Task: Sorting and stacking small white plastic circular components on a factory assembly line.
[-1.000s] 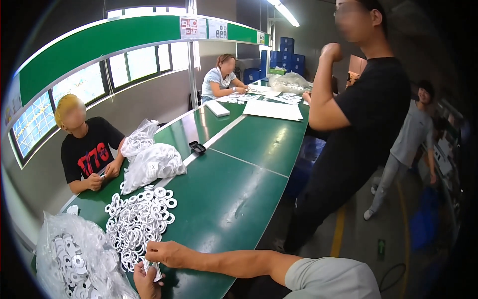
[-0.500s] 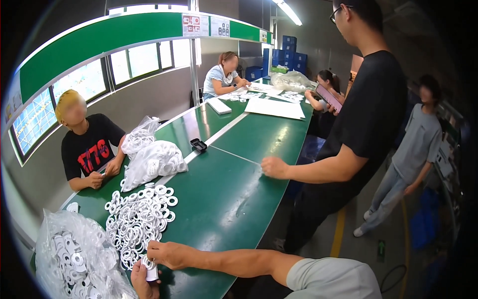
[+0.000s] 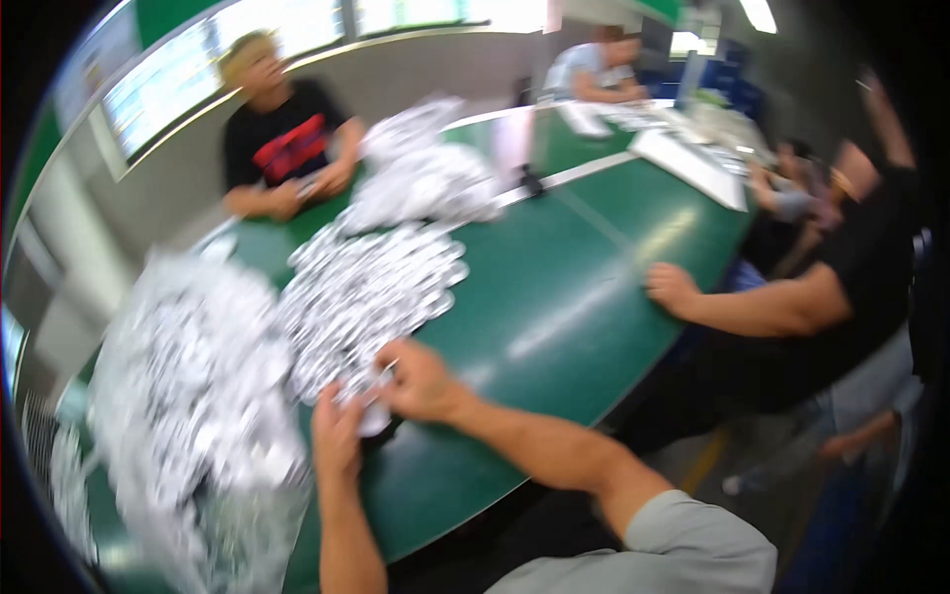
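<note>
My left hand (image 3: 339, 433) comes up from the lower edge, fingers closed on a small flat white piece (image 3: 375, 420) that sticks out between my hands. Beside it my right hand (image 3: 421, 384) is pinched, with a thin edge of a white ring (image 3: 390, 367) at its fingertips. Motion blur hides how ring and flat piece meet. Both hands are at the near end of a heap of white rings (image 3: 371, 297) on the green table (image 3: 564, 307). Left of my left hand stands a large clear plastic bag (image 3: 198, 366) full of white pieces.
More filled plastic bags (image 3: 426, 188) lie behind the heap. A person in a black shirt (image 3: 287, 139) sits across the table, hands together. From the right, another person's fist (image 3: 673, 289) rests on the table edge. Beyond are a small black object (image 3: 532, 181) and a white board (image 3: 693, 166).
The view has swung left, so the table and people appear farther right. My hands stay together by the heap, and more of my left forearm shows. The picture is now blurred.
</note>
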Tool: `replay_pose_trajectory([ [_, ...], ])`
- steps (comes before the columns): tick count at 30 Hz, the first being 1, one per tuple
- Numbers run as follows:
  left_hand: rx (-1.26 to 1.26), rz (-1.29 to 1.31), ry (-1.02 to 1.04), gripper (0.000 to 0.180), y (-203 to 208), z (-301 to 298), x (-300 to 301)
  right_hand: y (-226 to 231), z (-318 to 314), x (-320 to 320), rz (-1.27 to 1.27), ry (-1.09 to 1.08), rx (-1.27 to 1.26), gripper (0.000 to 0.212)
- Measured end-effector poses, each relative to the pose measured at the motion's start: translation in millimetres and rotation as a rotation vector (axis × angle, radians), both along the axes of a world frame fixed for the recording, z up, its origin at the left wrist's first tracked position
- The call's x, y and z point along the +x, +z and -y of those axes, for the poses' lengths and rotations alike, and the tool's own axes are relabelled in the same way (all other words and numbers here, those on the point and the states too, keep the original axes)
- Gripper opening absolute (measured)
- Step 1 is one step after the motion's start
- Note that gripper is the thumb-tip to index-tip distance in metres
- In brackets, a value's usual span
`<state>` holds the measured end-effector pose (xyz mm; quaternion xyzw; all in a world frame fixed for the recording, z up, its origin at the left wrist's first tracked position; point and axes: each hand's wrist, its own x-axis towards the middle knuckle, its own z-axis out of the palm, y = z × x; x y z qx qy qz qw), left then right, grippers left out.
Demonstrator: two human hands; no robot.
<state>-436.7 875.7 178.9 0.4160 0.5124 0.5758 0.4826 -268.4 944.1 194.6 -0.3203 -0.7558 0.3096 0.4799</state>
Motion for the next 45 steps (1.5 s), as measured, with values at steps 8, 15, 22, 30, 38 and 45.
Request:
replay_pose_trajectory([
  [8,0.033,0.074,-0.094,0.020,-6.1,-1.3,0.1,1.5,5.5,-4.7,-0.061,0.179,-0.511,0.029],
  [15,-0.010,0.254,-0.013,0.022,10.0,3.5,-2.3,6.5,-30.6,26.3,-0.088,-0.090,-0.432,0.017],
  [22,-0.031,0.282,0.121,0.026,11.1,-5.1,-4.5,-21.7,-74.6,61.0,0.159,-0.498,-0.030,0.014],
  [30,-0.032,0.250,0.111,0.026,8.3,-2.0,-5.3,-10.7,-65.3,33.5,0.130,-0.408,-0.048,0.021],
  [38,0.003,0.262,0.093,0.020,8.4,-3.0,-1.2,-17.9,-63.0,16.9,0.258,-0.382,0.126,0.018],
  [45,0.020,0.241,0.090,0.024,3.0,-5.4,-5.7,16.6,-58.0,10.0,0.004,-0.373,0.273,0.015],
])
